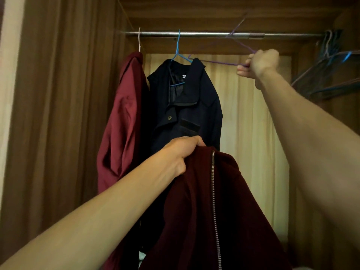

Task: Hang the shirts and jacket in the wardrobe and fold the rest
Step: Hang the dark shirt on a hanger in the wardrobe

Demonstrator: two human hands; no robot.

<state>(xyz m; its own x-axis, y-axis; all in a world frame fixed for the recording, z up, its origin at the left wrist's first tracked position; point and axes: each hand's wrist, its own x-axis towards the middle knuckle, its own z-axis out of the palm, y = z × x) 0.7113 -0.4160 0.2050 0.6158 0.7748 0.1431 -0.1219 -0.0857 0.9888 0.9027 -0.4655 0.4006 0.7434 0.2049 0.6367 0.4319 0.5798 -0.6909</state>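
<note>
Curling tightly, the fingers of the left hand (179, 154) were clamped on a maroon jacket (214, 201) — held before a navy coat (187, 110) and red shirt (120, 117) hung on the rail (194, 34). A purple hanger (218, 62) was gripped by the right hand (260, 64).

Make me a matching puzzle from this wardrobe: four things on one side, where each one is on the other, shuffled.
1 purple wire hanger
2 navy blue buttoned jacket
3 maroon zipped jacket
4 dark red shirt

A on the white hanger
B gripped by the left hand
C gripped by the right hand
D on the blue hanger

Pairs: 1-C, 2-D, 3-B, 4-A
</note>
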